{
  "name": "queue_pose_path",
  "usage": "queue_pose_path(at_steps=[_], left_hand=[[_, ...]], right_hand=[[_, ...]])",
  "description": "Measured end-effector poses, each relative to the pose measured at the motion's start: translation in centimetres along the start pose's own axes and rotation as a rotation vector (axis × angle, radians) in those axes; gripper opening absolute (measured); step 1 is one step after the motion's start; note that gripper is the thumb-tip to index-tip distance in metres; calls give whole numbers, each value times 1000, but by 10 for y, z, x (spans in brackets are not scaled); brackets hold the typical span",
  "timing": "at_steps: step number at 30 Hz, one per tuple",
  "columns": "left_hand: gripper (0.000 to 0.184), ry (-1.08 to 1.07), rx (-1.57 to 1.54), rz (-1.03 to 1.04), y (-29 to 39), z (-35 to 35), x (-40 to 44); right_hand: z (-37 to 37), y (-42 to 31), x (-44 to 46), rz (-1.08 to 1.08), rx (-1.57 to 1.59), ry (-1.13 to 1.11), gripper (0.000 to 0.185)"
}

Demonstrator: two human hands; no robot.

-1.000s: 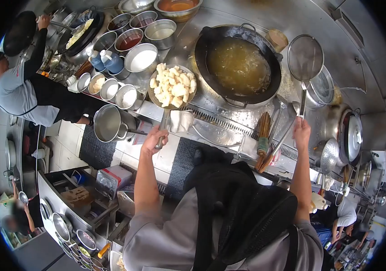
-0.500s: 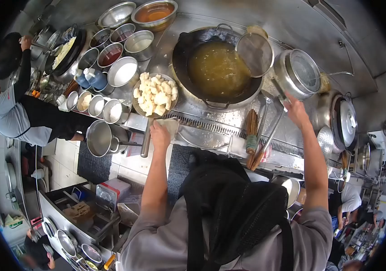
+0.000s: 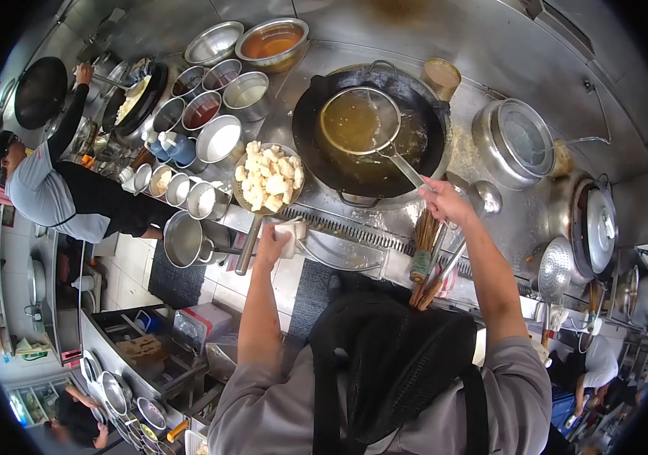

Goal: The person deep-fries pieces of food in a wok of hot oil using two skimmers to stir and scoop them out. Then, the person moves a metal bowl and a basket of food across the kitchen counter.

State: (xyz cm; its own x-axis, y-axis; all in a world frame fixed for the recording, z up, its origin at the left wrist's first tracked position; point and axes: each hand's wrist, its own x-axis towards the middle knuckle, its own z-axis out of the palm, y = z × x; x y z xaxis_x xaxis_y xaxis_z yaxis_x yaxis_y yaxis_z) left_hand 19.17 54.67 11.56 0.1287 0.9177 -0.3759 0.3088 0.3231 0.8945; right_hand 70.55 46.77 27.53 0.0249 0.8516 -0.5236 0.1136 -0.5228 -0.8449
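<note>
My right hand [image 3: 447, 202] is closed around the handle of a fine-mesh skimmer [image 3: 359, 121]. The skimmer's round mesh hangs over the large black wok [image 3: 310, 168], which holds yellowish oil [image 3: 407, 155]. My left hand [image 3: 269, 244] grips a folded white cloth [image 3: 291, 236]. Just left of that hand lies the handle of a round pan or strainer [image 3: 248, 246], heaped with pale fried pieces [image 3: 268, 178]; I cannot tell whether the fingers touch this handle.
Metal pots with sauces and powders [image 3: 219, 138] line the stove's left side. Right of the wok are a ladle [image 3: 486, 199], a bamboo brush [image 3: 423, 243] and a large pot [image 3: 513, 144]. A co-worker [image 3: 58, 186] handles another wok [image 3: 42, 92] at far left.
My right hand has swung the skimmer leftward from the wok's right rim to over its middle. My left hand stays by the pan handle with the cloth. The view has shifted slightly.
</note>
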Motion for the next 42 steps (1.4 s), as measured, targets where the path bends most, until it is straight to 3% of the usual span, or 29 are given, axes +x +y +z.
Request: queue_pose_path(at_steps=[2, 6, 9, 11, 15, 16, 17, 19, 25, 29, 32, 35, 42], left_hand=[[68, 42, 148, -12, -2, 5, -6], [60, -128, -26, -167, 28, 6, -26], [50, -12, -155, 49, 41, 13, -43], [48, -32, -468, 8, 66, 16, -59], [51, -113, -893, 43, 112, 37, -88], [50, -165, -993, 59, 122, 45, -92], [53, -161, -999, 75, 123, 52, -92], [56, -221, -1065, 58, 140, 68, -100], [68, -213, -844, -153, 159, 95, -93], [67, -201, -760, -313, 202, 130, -82], [41, -250, -745, -179, 166, 175, -23], [23, 37, -695, -176, 161, 197, -7], [20, -29, -718, -124, 156, 188, -6]], right_hand=[[11, 0, -4, 15, 85, -24, 67], [26, 9, -6, -9, 267, -100, 64], [33, 10, -3, -37, 349, -98, 61], [34, 7, -6, -66, 364, -79, 61], [13, 8, -1, -227, 105, 152, 57], [2, 4, -3, -166, 24, 220, 60], [-14, 12, 3, -335, -236, 367, 58], [-37, 8, 1, -475, -569, 545, 55], [-96, -47, -49, -232, -932, 706, 49], [-136, -35, -47, -284, -977, 550, 50], [-168, 11, -25, -491, -1093, 474, 51], [-146, -16, -61, -75, -774, 320, 53], [-91, -28, -107, 75, -513, 132, 54]])
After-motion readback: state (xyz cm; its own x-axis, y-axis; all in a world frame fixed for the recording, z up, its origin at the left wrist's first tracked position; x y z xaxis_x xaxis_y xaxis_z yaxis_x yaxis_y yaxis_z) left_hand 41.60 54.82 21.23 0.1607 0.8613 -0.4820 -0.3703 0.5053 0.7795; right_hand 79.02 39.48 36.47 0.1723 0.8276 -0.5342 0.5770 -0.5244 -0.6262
